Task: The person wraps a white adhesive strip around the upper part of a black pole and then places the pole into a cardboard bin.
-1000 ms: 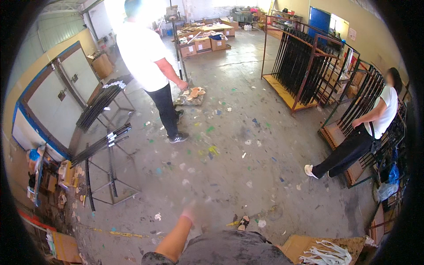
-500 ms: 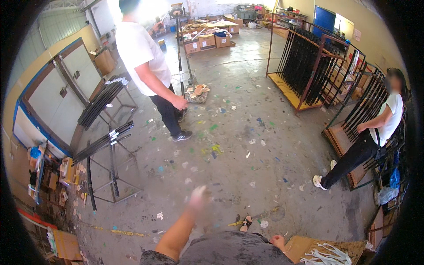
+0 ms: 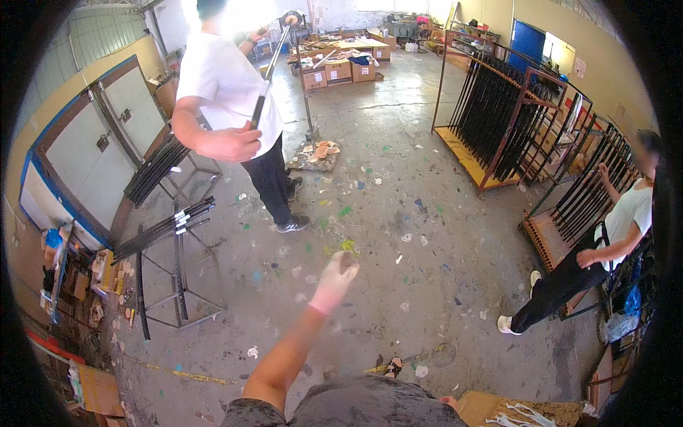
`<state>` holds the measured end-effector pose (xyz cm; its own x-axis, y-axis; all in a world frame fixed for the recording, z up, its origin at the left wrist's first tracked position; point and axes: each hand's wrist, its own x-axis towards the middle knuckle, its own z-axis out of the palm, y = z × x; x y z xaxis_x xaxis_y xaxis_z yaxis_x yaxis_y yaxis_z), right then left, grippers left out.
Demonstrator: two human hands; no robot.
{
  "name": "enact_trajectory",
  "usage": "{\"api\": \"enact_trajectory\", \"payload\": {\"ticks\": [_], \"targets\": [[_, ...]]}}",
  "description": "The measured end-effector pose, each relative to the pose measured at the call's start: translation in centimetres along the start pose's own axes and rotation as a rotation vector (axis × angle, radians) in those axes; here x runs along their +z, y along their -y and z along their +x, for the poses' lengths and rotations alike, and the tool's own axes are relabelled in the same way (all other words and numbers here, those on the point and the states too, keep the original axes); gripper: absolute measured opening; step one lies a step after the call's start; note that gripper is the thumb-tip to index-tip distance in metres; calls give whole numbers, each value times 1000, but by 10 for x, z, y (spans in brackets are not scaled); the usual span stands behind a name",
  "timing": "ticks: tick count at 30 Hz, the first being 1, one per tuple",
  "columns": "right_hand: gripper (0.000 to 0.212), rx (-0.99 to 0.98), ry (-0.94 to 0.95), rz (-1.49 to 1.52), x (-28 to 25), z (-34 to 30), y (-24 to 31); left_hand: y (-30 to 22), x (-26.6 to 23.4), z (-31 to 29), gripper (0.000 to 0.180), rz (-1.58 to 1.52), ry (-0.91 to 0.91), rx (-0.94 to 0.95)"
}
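My left hand (image 3: 335, 283), in a pale glove or covering, reaches forward over the floor with my arm stretched out. Its fingers and thumb curl toward each other in a ring shape; whatever may be between them is too small and blurred to make out. Only a sliver of my right hand (image 3: 449, 403) shows at my side, beside a cardboard sheet (image 3: 475, 407), its fingers mostly hidden. White strips (image 3: 523, 415) lie on the cardboard near that hand.
Ahead on the left, a co-worker (image 3: 231, 92) grips a long pole (image 3: 262, 103). Black rods rest on metal stands (image 3: 178, 285) at left. A rod rack (image 3: 491, 114) stands far right, with another co-worker (image 3: 626, 220) nearer. Boxes (image 3: 338, 71) sit at the back.
My left hand has moved forward and slightly right; my right hand has slipped mostly out of sight. The left co-worker now holds the pole tilted. The right co-worker has one arm raised toward the rods.
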<state>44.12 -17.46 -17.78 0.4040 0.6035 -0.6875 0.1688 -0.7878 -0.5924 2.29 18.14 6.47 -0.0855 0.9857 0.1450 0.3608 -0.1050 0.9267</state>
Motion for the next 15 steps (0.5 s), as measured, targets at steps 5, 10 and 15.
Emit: {"api": "enact_trajectory", "payload": {"ticks": [5, 10, 15], "targets": [[10, -9, -45, 219, 8, 13, 24, -75, -7, 3, 48, 35, 18, 86], [5, -89, 71, 83, 9, 12, 42, -108, -20, 4, 53, 202, -77, 267], [5, -150, 117, 104, 0, 25, -8, -107, -60, 64, 56, 539, -404, 506]]}}
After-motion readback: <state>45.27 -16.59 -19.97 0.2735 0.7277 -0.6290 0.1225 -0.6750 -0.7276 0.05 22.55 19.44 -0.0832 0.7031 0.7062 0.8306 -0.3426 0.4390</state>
